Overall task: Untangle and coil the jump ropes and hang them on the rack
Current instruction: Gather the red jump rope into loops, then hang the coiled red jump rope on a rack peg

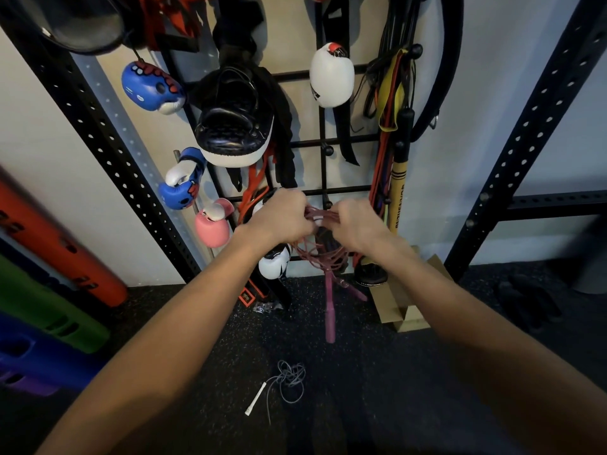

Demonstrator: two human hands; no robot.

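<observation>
A coiled pink jump rope is held up against the low part of the black wall rack. My left hand and my right hand both grip the top of its loops, close to a rack peg. Its loops sag below my hands and its pink handles dangle toward the floor. A second rope, grey with a white handle, lies tangled on the dark floor below.
Boxing gloves and a black kick pad hang on the rack, with resistance bands at its right. Perforated black uprights flank it. Coloured foam blocks stand at left and a cardboard box at right.
</observation>
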